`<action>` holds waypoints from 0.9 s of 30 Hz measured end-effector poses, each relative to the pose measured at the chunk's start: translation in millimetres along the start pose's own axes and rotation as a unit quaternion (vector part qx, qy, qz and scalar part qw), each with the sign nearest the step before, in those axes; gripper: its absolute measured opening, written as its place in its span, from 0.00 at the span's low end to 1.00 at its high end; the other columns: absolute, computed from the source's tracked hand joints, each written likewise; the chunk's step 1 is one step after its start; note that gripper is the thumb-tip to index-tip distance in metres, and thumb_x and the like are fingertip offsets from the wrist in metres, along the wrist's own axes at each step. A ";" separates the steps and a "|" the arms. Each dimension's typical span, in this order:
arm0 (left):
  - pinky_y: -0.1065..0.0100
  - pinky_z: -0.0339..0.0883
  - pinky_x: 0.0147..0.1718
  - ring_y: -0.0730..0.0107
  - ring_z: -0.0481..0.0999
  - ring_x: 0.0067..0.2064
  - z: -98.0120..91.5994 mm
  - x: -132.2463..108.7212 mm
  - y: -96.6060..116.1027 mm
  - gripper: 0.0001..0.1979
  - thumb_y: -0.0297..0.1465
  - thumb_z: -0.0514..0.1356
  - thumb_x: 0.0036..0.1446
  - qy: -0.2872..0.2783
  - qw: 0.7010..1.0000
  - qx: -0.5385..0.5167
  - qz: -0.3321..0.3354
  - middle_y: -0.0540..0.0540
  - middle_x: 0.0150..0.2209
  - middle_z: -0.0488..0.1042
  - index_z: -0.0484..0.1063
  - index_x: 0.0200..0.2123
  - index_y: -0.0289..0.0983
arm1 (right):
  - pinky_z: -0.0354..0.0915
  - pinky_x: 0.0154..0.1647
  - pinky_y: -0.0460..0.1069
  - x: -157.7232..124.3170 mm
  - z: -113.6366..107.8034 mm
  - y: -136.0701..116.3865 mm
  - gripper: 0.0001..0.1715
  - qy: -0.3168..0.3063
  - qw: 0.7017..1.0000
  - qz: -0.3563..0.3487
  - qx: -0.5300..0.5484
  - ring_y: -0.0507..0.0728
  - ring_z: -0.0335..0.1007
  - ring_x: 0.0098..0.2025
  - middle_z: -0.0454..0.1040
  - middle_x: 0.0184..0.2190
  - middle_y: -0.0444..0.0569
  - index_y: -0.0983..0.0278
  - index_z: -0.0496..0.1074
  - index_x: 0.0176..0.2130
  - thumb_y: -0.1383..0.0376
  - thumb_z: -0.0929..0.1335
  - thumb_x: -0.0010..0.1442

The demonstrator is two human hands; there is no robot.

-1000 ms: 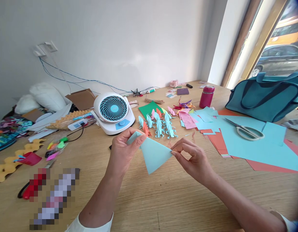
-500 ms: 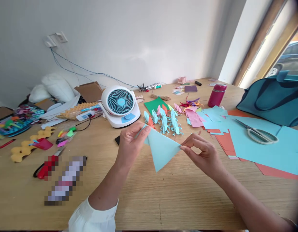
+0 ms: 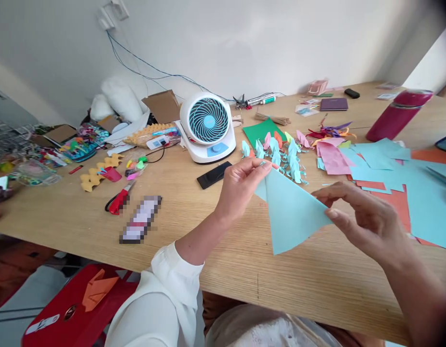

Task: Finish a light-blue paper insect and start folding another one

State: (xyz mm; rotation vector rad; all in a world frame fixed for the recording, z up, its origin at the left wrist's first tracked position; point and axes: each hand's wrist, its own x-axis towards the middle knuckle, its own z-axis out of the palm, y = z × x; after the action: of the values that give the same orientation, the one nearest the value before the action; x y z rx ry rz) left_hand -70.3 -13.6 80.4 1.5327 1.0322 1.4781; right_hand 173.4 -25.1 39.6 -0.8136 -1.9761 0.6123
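Observation:
Between my two hands a light-blue sheet of paper, folded into a triangular shape, is held up over the table. My left hand pinches its upper left corner between thumb and fingers. At the right corner, my right hand has thumb and fingertips closed on the paper's edge. The lower point hangs free. Just behind the sheet stand several small folded light-blue paper figures, with a few pink and orange ones among them, partly hidden by my left hand.
A white fan and black phone-like slab lie beyond my left hand. Red-handled scissors and a pixelated object are farther left. Coloured sheets and a magenta bottle are at right. A red seat stands below the table edge.
The view has turned left and down, bringing the red seat and my lap into sight. Both hands still hold the blue paper, which looks little changed in shape.

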 end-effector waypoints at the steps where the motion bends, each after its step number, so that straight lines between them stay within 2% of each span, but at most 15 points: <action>1: 0.68 0.68 0.39 0.69 0.75 0.37 1.4 -0.2 -1.5 0.09 0.36 0.60 0.60 0.003 1.000 -0.002 -0.003 0.48 0.36 0.80 0.79 0.32 0.40 | 0.63 0.35 0.54 -0.3 0.8 -2.1 0.06 -0.009 1.000 -0.001 0.009 0.59 0.68 0.36 0.73 0.35 0.50 0.58 0.73 0.41 0.60 0.67 0.64; 3: 0.69 0.67 0.38 0.70 0.75 0.36 3.2 0.0 -4.3 0.09 0.36 0.61 0.59 0.011 1.000 -0.007 -0.004 0.49 0.35 0.80 0.80 0.32 0.40 | 0.62 0.31 0.52 -0.5 1.7 -4.2 0.04 -0.010 1.000 -0.008 0.015 0.56 0.68 0.32 0.73 0.31 0.48 0.58 0.73 0.36 0.64 0.68 0.64; 7: 0.70 0.67 0.35 0.71 0.74 0.33 3.6 1.9 -9.0 0.09 0.36 0.61 0.59 0.024 0.999 -0.023 -0.012 0.50 0.32 0.79 0.80 0.32 0.40 | 0.63 0.30 0.51 0.1 1.6 -1.2 0.03 0.003 1.000 -0.018 -0.013 0.56 0.69 0.31 0.74 0.31 0.46 0.57 0.75 0.37 0.66 0.69 0.62; 13: 0.69 0.67 0.34 0.70 0.74 0.33 2.5 5.4 -15.0 0.09 0.37 0.62 0.58 0.054 0.998 -0.019 -0.010 0.49 0.32 0.79 0.81 0.33 0.40 | 0.62 0.29 0.50 2.6 3.1 -1.9 0.06 0.020 0.997 0.028 -0.068 0.53 0.67 0.28 0.73 0.28 0.44 0.59 0.74 0.33 0.64 0.68 0.63; 19: 0.68 0.67 0.33 0.67 0.77 0.34 2.4 8.0 -16.2 0.08 0.36 0.63 0.55 0.077 0.992 -0.067 -0.074 0.49 0.30 0.80 0.81 0.30 0.39 | 0.61 0.29 0.49 4.9 3.1 -6.6 0.12 0.013 0.997 0.071 -0.032 0.53 0.66 0.28 0.72 0.26 0.44 0.61 0.72 0.29 0.61 0.67 0.65; 27: 0.72 0.67 0.31 0.70 0.76 0.34 3.6 10.4 -20.1 0.09 0.36 0.67 0.49 0.071 0.965 -0.185 -0.169 0.48 0.34 0.80 0.81 0.32 0.38 | 0.60 0.30 0.48 6.2 2.6 -7.3 0.14 0.003 0.995 0.099 -0.013 0.52 0.64 0.28 0.71 0.25 0.43 0.62 0.71 0.28 0.60 0.66 0.65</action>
State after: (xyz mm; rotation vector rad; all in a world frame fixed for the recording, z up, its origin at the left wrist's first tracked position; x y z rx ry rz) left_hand -67.5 3.8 65.8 0.9476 0.9764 1.4511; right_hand 166.5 -25.7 46.6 -1.0345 -1.9145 0.7000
